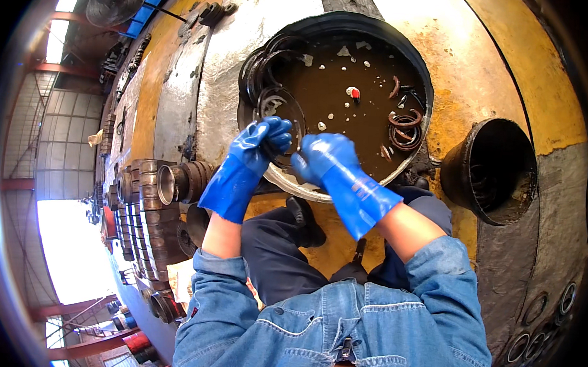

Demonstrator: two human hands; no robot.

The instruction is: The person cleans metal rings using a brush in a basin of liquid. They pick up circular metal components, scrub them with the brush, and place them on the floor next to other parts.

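Both my hands wear long blue rubber gloves above the near left part of a round black tub (422,66) of murky brown liquid. My left hand (262,140) is closed around the lower left side of a thin dark ring (299,106). The fingers of my right hand (326,156), slightly smeared by motion, are bent against the ring's right side. More dark rings (249,72) lean in a bunch on the tub's left wall. Reddish-brown and black rings (406,130) lie at its right side. A small red object (355,93) and whitish foam flecks show in the liquid.
An open, grimy metal cylinder (492,171) stands right of the tub. On the left are stacked metal rings and cylindrical parts (154,211). Several rings (525,340) lie on the floor at lower right. A fan (116,2) stands at far left.
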